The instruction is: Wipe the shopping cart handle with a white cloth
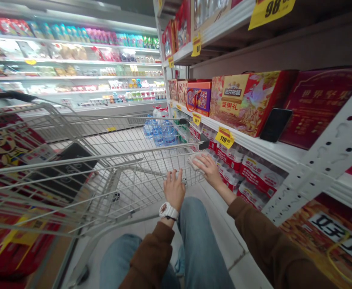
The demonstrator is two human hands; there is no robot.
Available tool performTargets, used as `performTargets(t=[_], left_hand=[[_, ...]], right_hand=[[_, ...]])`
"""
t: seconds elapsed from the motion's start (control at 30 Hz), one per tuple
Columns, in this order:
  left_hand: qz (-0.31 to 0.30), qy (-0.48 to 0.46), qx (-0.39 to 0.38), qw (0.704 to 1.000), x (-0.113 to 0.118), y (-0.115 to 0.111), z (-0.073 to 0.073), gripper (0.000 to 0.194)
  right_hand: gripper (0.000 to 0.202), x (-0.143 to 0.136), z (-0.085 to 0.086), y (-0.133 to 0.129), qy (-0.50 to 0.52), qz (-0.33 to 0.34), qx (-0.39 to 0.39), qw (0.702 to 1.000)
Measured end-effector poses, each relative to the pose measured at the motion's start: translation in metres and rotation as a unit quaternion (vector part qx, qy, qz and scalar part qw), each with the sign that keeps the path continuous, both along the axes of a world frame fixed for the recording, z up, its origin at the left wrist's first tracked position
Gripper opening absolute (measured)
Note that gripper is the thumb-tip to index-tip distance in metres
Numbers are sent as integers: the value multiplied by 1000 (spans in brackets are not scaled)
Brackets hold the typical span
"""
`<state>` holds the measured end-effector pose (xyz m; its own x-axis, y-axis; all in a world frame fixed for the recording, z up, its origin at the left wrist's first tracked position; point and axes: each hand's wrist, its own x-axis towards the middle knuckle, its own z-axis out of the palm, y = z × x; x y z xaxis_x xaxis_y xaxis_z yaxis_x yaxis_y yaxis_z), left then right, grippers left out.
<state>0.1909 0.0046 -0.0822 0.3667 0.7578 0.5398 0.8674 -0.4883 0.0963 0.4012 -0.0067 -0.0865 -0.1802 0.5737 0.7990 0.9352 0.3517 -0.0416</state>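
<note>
A wire shopping cart (140,150) stands in front of me, its corner with a dark bumper (204,141) near my hands. My right hand (210,170) presses a crumpled pale cloth (194,160) against the wires just under that corner. Close by, my left hand (174,188) lies against the side of the basket with its fingers stretched out, holding nothing. Its wrist carries a white watch (168,211). A dark box or bag (64,168) shows through the wires at the left.
To the right are shelves with boxed gifts (239,102), packs of bottled water (254,172) and a dark phone (276,125) leaning on a box. Large water bottles (164,132) stand on the floor beyond the cart. A refrigerated display (73,80) lines the back. Red packages (7,249) sit at left.
</note>
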Motion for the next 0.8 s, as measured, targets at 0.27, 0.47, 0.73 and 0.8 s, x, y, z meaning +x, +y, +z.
performTargets(t=[0.27,0.47,0.73,0.8], left_hand=[[-1,-2,-13,1000,1,1,1,57],[-15,-8,-9,1000,-1,-2,-1,59],[-37,-25,-19,999,-4,-4,-1,64],[-35,-29,-17,999,-3,-4,-1,64]], right_hand=[[72,-11,-12,-1,0,-16,-12,1000],[77,-23,11,-7,14,-38,-1,999],[74,-35,-9,-8,20,-55,-30,998],[74,-37,-4,-11,24,-53,-33,998]])
